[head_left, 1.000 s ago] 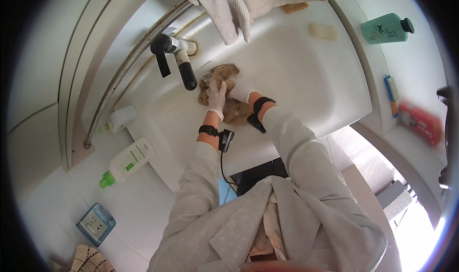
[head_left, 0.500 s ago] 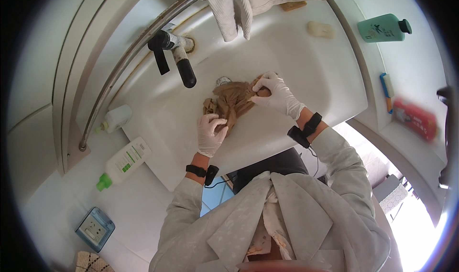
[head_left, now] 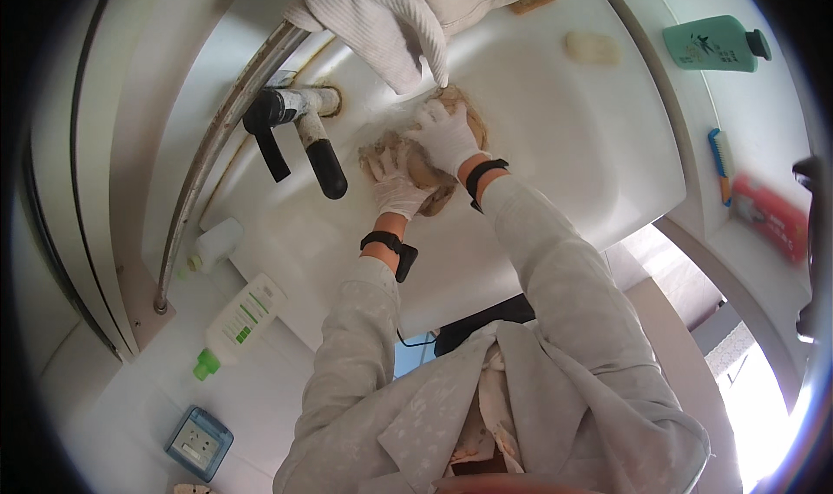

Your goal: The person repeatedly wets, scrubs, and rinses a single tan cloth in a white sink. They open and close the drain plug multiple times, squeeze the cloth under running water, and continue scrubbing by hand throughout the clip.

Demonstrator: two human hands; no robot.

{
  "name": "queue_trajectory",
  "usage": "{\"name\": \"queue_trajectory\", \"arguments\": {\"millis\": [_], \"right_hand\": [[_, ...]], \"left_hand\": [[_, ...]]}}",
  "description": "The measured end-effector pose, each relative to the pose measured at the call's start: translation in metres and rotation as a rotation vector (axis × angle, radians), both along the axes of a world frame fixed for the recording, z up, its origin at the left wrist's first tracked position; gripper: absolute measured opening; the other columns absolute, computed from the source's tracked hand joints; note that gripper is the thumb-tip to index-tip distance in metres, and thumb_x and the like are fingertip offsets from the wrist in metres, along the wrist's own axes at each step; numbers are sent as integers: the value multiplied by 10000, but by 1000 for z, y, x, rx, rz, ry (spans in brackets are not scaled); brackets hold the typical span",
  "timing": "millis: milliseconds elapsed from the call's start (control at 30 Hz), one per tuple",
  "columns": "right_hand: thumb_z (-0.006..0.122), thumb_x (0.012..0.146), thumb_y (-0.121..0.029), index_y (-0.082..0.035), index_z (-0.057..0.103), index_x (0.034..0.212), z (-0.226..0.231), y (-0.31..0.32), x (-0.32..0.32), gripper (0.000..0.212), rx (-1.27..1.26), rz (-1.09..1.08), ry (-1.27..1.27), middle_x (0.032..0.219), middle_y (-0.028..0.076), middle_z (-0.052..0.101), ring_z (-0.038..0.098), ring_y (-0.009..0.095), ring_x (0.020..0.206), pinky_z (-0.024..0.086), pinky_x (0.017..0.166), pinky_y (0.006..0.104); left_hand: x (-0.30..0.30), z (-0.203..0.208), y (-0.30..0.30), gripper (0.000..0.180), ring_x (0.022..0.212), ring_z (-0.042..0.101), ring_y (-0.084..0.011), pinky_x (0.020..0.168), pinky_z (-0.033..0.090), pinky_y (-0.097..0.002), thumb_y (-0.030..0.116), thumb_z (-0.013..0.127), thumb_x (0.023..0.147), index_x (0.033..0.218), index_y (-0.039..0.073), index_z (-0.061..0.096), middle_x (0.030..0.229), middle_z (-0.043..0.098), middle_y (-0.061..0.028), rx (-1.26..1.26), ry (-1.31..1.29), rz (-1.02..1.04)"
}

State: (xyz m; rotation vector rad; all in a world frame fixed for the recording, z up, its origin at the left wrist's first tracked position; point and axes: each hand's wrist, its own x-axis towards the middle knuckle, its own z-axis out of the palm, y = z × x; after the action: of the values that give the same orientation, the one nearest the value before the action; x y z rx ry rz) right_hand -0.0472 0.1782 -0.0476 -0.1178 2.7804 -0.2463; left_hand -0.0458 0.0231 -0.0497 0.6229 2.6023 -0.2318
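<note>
A wet brown cloth [head_left: 424, 172] lies bunched in the white sink [head_left: 555, 182], in what looks like cloudy shallow water. My left hand [head_left: 399, 184], in a thin white glove, presses on its near left part with fingers spread. Farther back and to the right, my right hand [head_left: 449, 138], gloved the same way, rests palm down on the cloth with its fingers stretched out. Parts of the cloth are hidden under both hands. Each wrist wears a black strap.
Left of my hands stands a tap [head_left: 321, 151] with black handles, beside a metal rail [head_left: 217, 138]. Light ribbed fabric [head_left: 373, 26] hangs over the far rim. Around the sink are soap [head_left: 593, 49], a white bottle [head_left: 239, 320], a green bottle [head_left: 711, 43], a brush [head_left: 720, 164] and a red container [head_left: 769, 216].
Both hands have moved farther into the sink and flattened onto the cloth. The right hand has gone left, from pinching the cloth's right end. The cloth is spread lower and partly covered.
</note>
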Motion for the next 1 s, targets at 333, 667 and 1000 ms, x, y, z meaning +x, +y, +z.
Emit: {"name": "queue_trajectory", "arguments": {"millis": [333, 667, 1000], "right_hand": [[630, 816, -220, -266, 613, 1222, 25, 73, 11, 409, -356, -450, 113, 1301, 81, 526, 452, 323, 1242, 476, 961, 453], [632, 830, -419, -198, 685, 1012, 38, -18, 34, 292, -1003, -532, -221, 1056, 98, 671, 643, 305, 954, 510, 857, 399], [635, 828, -373, -164, 688, 874, 92, 38, 60, 220, -479, -88, 76, 921, 85, 641, 605, 306, 991, 531, 775, 417]], "left_hand": [[29, 20, -34, 1032, 1329, 354, -404, 1096, 340, -492, 554, 803, 663, 1502, 201, 315, 1438, 373, -227, 487, -190, 702], [18, 1, -15, 644, 1242, 513, -239, 1074, 399, -382, 576, 445, 970, 1395, 93, 480, 1369, 537, -96, 1412, -810, 1584], [49, 56, -74, 340, 1036, 618, -199, 907, 500, -356, 189, 631, 915, 1195, -1, 596, 1168, 635, -61, 1258, -839, 1210]]}}
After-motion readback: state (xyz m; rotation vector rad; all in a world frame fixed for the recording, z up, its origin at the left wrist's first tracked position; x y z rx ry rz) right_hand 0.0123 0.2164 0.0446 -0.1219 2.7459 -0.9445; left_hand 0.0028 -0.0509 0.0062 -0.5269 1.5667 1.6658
